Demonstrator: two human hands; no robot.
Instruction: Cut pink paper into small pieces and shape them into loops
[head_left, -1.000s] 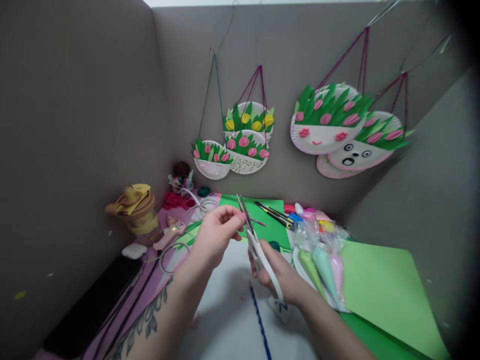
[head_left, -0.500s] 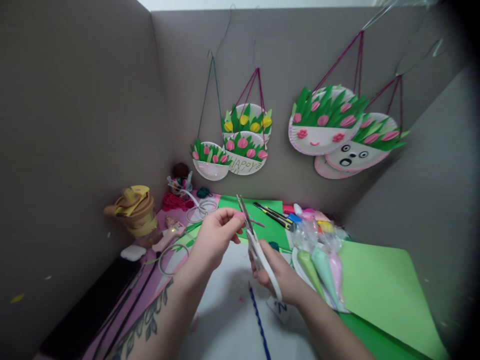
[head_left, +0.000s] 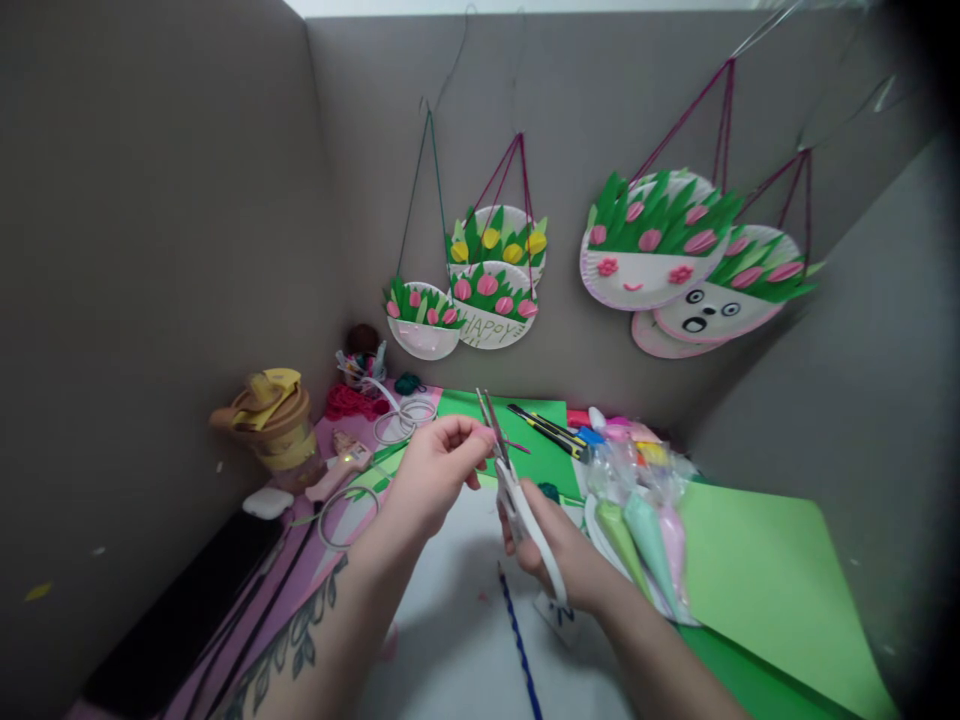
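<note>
My left hand (head_left: 442, 465) is closed in a pinch on a small pink piece (head_left: 492, 438), mostly hidden by the fingertips. Beside it, my right hand (head_left: 551, 545) grips the white handles of a pair of scissors (head_left: 514, 490). The scissor blades point up and away, slightly parted, right at the left fingertips. Below the hands, a dark blue pencil (head_left: 517, 635) lies on the white surface (head_left: 442, 620), near a small pink scrap (head_left: 484, 597).
Craft knives (head_left: 551, 430) lie on green paper at the back. Bagged clay (head_left: 645, 540) and light green sheets (head_left: 772, 570) are on the right. A lidded cup (head_left: 281, 430) and black tablet-like slab (head_left: 180, 610) stand left. Decorated paper plates (head_left: 652, 240) hang on the wall.
The whole view has shifted very slightly. Both hands keep nearly the same pose, and the scissor blades look slightly closer together.
</note>
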